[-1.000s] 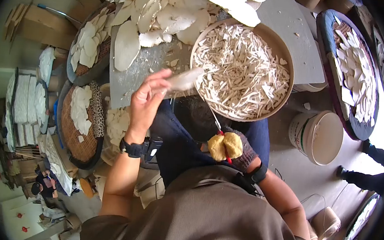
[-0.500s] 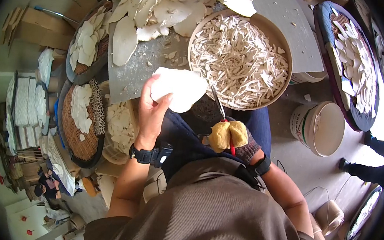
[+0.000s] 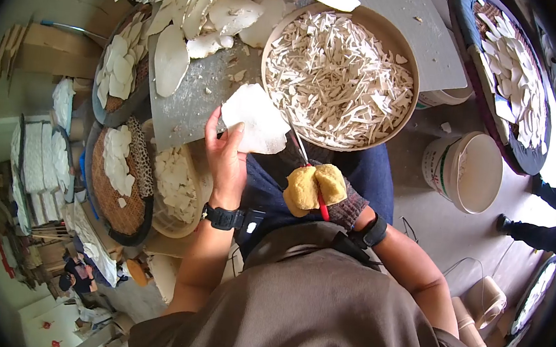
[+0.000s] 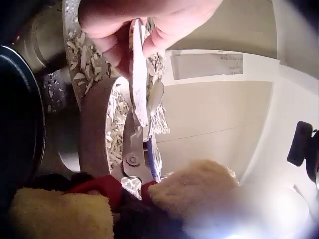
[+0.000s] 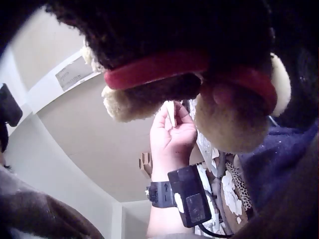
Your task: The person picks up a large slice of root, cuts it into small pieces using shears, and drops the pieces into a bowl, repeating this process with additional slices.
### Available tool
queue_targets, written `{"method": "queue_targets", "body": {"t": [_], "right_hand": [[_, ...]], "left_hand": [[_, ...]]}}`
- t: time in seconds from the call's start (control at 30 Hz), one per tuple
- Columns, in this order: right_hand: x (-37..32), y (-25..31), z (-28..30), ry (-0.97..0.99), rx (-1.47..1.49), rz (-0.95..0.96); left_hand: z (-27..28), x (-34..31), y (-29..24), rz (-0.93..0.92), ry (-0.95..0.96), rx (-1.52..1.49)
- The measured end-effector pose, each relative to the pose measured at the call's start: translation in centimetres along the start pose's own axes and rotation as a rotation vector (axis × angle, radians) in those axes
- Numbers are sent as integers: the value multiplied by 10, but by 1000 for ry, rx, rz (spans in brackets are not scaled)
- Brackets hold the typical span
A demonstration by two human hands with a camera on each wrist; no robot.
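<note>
My bare left hand point(image 3: 227, 169) pinches a flat white slice point(image 3: 255, 120) between thumb and fingers, with its broad face up in the head view. In the gloved right hand point(image 3: 349, 206) are scissors with red handles point(image 3: 323, 208), which have thick yellow foam point(image 3: 302, 187) around them. The scissor blades point(image 4: 133, 149) reach up to the slice's lower edge in the left wrist view, where the slice point(image 4: 138, 74) appears edge-on. Just beyond the hands, a round tub point(image 3: 405, 44) holds many cut white strips point(image 3: 339, 80).
Large white slices point(image 3: 172, 62) are heaped on the grey table point(image 3: 194, 110). At left stand a basket of white pieces point(image 3: 177, 181) and round woven trays point(image 3: 119, 209). A white bucket point(image 3: 447, 172) stands on the floor at right, near another person's legs point(image 3: 534, 232).
The left hand has brought the slice from a blurred, slanted position to broad face up, close to the scissors. The head view has shifted slightly; the right hand keeps hold of the scissors.
</note>
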State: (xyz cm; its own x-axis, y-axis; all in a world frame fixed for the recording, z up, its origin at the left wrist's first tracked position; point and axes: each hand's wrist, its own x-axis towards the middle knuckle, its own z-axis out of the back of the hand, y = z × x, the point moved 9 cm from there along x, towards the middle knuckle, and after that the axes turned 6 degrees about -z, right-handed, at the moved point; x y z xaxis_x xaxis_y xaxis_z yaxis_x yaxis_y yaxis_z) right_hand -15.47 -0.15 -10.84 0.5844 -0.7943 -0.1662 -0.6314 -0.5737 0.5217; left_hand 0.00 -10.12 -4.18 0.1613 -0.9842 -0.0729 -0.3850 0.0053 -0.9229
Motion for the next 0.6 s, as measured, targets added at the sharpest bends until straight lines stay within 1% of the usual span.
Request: {"method": "queue_targets", "body": {"t": [0.1, 0.2, 0.3, 0.4, 0.5, 0.6], "right_hand": [[0, -2, -3, 72, 352, -38], [-2, -3, 2, 47, 367, -50], [-5, 2, 8, -22, 41, 39], [-9, -3, 11, -47, 156, 3], [-12, 3, 10, -42, -80, 39], [-7, -2, -1, 69, 348, -51]], "left_hand": [[-16, -5, 0, 25, 81, 61], [-17, -1, 4, 51, 110, 85], [-18, 1, 3, 81, 134, 85], [-17, 2, 5, 112, 149, 75], [-13, 4, 5, 143, 152, 51], [-10, 7, 3, 164, 191, 42]]}}
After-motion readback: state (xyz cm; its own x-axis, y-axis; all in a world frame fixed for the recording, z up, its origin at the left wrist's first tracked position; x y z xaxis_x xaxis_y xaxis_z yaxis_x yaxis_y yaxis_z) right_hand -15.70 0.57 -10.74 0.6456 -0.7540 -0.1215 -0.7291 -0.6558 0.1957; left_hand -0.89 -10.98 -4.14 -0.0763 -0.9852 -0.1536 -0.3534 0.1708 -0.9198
